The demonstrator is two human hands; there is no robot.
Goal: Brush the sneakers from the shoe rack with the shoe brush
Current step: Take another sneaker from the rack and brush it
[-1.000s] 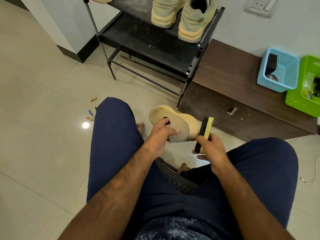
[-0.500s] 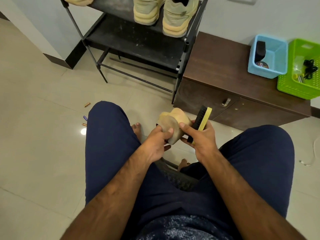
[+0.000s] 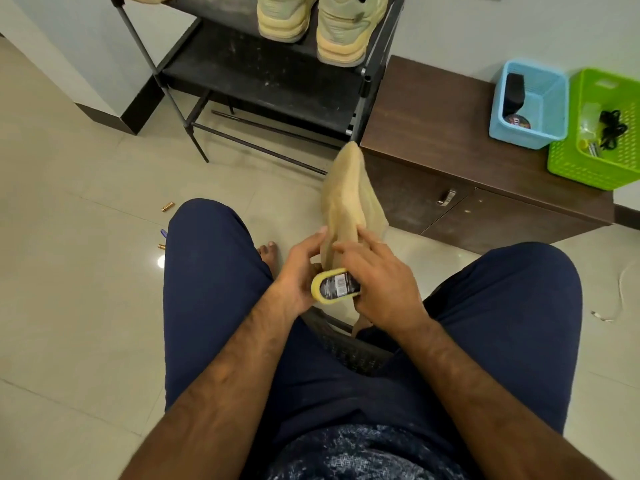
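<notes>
On the shoe rack a pair of sneakers is sitting. Left hand is clamping its grip on the tan sneaker, toe-up between the knees; right hand, grip clamped on the shoe brush, is resting fingertips on that sneaker.

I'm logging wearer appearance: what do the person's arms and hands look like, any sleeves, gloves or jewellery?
Left forearm and right forearm are bare; no sleeves show. The left hand and right hand carry no gloves, rings or watch. Below are plain navy trousers and a mottled dark-blue top.
</notes>
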